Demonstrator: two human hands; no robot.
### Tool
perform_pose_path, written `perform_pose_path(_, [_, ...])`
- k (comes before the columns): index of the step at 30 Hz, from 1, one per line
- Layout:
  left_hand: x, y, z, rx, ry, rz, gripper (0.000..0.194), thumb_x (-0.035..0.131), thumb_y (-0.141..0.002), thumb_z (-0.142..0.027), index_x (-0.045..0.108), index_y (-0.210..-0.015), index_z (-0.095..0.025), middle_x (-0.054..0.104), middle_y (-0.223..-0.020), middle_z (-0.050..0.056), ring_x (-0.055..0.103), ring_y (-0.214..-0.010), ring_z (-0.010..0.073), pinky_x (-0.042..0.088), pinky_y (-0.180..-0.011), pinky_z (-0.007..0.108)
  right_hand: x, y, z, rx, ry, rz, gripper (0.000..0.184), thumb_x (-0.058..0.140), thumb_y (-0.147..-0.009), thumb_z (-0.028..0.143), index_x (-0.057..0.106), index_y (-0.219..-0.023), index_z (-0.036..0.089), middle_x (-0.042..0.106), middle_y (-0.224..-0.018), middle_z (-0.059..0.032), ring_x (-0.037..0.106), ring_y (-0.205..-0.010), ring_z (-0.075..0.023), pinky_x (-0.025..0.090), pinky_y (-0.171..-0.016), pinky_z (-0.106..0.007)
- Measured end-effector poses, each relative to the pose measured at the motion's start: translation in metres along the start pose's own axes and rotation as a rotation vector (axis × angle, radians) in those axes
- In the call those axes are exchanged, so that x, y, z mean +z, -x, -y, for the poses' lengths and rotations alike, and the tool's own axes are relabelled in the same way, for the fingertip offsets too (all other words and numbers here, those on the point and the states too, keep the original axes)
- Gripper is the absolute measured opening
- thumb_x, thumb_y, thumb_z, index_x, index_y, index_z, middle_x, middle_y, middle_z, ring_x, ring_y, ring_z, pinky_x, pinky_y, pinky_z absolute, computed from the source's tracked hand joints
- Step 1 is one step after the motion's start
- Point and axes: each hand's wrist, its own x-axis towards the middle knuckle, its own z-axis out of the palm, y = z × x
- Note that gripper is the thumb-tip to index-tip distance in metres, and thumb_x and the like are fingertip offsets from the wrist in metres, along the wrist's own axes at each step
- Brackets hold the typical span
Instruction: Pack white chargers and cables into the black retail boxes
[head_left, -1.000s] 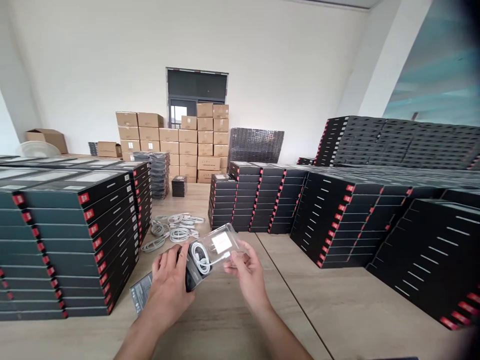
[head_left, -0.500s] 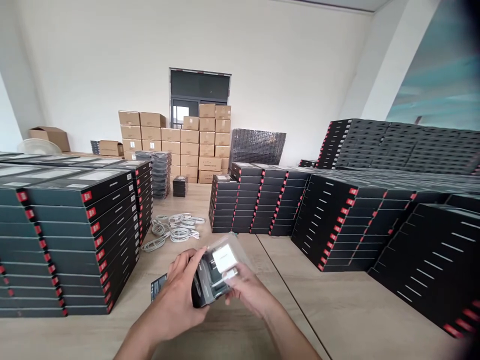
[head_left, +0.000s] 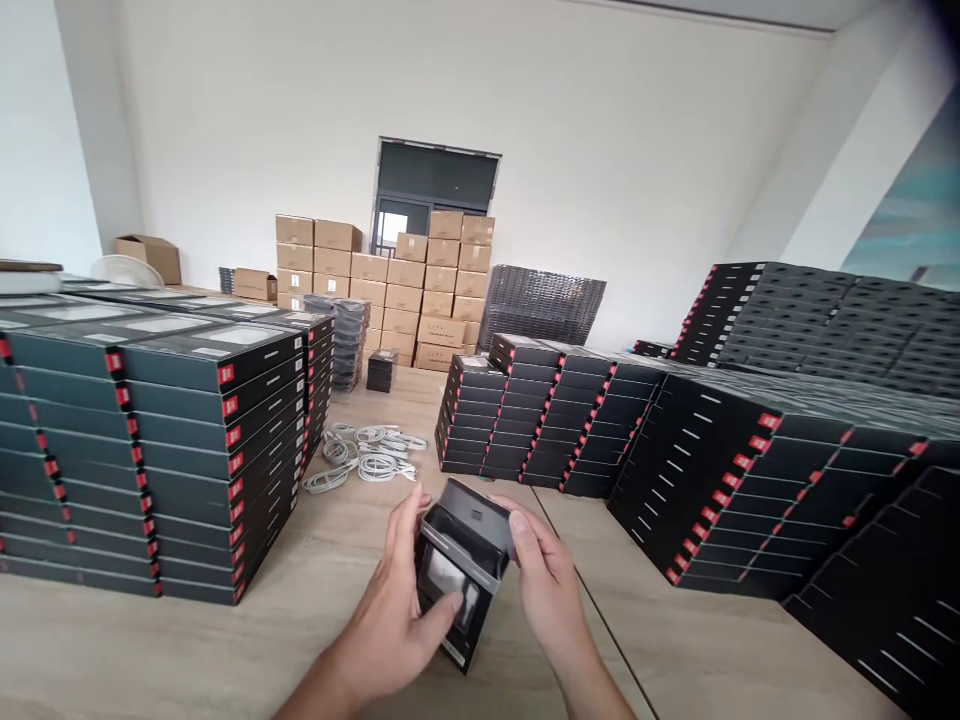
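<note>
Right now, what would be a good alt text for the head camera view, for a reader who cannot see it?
A left hand and a right hand hold a small black cardboard box, its top flap open, above a pale wooden table. Beyond it, looped white cables lie between stacks of flat black boxes with red labels.

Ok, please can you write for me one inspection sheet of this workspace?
Surface: pale wood-grain table, dark seam on the right
Job's things: small black rectangular box, flap up, tilted in both hands
Clutter: tall stacks of flat black boxes with red labels, on both sides
Hands: left hand grips the box; right hand's fingers hold its flap
Cables: coiled white cables, loosely grouped
Surroundings: stacked brown cardboard cartons
</note>
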Motion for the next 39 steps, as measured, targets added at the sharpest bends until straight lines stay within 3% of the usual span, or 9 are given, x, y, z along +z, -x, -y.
perform_pose_path(3, [-0.003,-0.005,0.001,-0.016,0.024,-0.085,0.067,0.057,-0.086,-0.025,0.024,-0.145,-0.027,0.035,-0.148,0.011,0.035,-0.137,0.0258,0.028,-0.114,0.042,0.001,0.001,-0.008,0.023,-0.054,-0.06,0.037,0.053,-0.089,0.054,0.066,-0.108,0.025,0.069,-0.114,-0.0084,0.063,-0.103,-0.0278,0.052,-0.084,-0.038])
perform_pose_path(7, [-0.005,-0.01,0.006,0.032,-0.042,-0.165,0.04,0.056,-0.086,-0.023,0.044,-0.124,-0.027,0.047,-0.132,0.009,0.045,-0.127,0.0241,0.041,-0.103,0.038,-0.001,0.002,-0.013,-0.064,-0.104,-0.097,0.021,0.062,-0.085,0.046,0.062,-0.091,0.025,0.069,-0.108,-0.0075,0.064,-0.1,-0.026,0.053,-0.084,-0.038])
perform_pose_path(13, [-0.015,-0.012,0.001,0.102,-0.15,-0.192,0.017,0.053,-0.089,-0.024,0.062,-0.102,-0.025,0.048,-0.138,0.009,0.042,-0.131,0.0263,0.033,-0.11,0.04,0.001,0.004,-0.011,-0.247,0.134,0.047,0.014,0.064,-0.085,0.033,0.067,-0.077,0.023,0.068,-0.106,-0.0097,0.061,-0.105,-0.0283,0.046,-0.094,-0.041])
perform_pose_path(19, [-0.016,-0.011,-0.006,0.044,0.06,-0.208,0.017,0.056,-0.088,-0.025,0.058,-0.105,-0.024,0.064,-0.117,0.009,0.057,-0.115,0.0242,0.043,-0.101,0.037,0.003,0.008,-0.004,-0.177,-0.028,0.053,0.014,0.068,-0.082,0.031,0.059,-0.09,0.025,0.07,-0.098,-0.0063,0.064,-0.098,-0.0245,0.05,-0.09,-0.039])
perform_pose_path(22, [-0.016,-0.012,-0.011,0.089,0.016,-0.178,0.019,0.058,-0.087,-0.025,0.064,-0.104,-0.023,0.065,-0.11,0.009,0.058,-0.11,0.025,0.045,-0.097,0.036,0.001,0.007,0.001,-0.189,0.025,0.122,0.012,0.067,-0.083,0.03,0.067,-0.093,0.024,0.069,-0.095,-0.0064,0.064,-0.095,-0.0238,0.051,-0.087,-0.036])
perform_pose_path(25, [-0.017,-0.013,-0.015,0.144,-0.053,-0.169,0.018,0.054,-0.089,-0.025,0.069,-0.099,-0.024,0.065,-0.106,0.008,0.058,-0.106,0.0239,0.045,-0.094,0.034,0.001,0.005,0.005,-0.216,0.046,0.148,0.009,0.066,-0.084,0.031,0.072,-0.084,0.024,0.07,-0.092,-0.0068,0.064,-0.091,-0.0241,0.051,-0.084,-0.036])
perform_pose_path(30, [-0.018,-0.013,-0.011,0.197,-0.122,-0.147,0.021,0.049,-0.092,-0.023,0.067,-0.103,-0.024,0.06,-0.106,0.008,0.057,-0.106,0.0209,0.045,-0.093,0.034,-0.001,0.003,0.007,-0.196,0.033,0.143,0.011,0.068,-0.082,0.032,0.073,-0.076,0.024,0.07,-0.086,-0.0058,0.066,-0.084,-0.0221,0.053,-0.078,-0.034])
perform_pose_path(37, [-0.021,-0.01,-0.002,0.195,-0.23,-0.131,0.021,0.047,-0.092,-0.023,0.068,-0.097,-0.025,0.057,-0.117,0.008,0.054,-0.114,0.021,0.043,-0.098,0.036,-0.015,0.0,0.002,-0.078,-0.072,0.39,0.013,0.072,-0.079,0.036,0.076,-0.084,0.025,0.069,-0.111,-0.0086,0.064,-0.105,-0.0252,0.052,-0.088,-0.036])
perform_pose_path(39, [-0.021,-0.009,0.003,0.208,-0.256,-0.129,0.023,0.047,-0.091,-0.023,0.067,-0.102,-0.026,0.055,-0.125,0.008,0.052,-0.119,0.0215,0.042,-0.102,0.037,-0.014,0.0,-0.002,-0.044,-0.085,0.365,0.015,0.074,-0.076,0.036,0.076,-0.086,0.024,0.07,-0.111,-0.0089,0.066,-0.102,-0.0255,0.054,-0.087,-0.037])
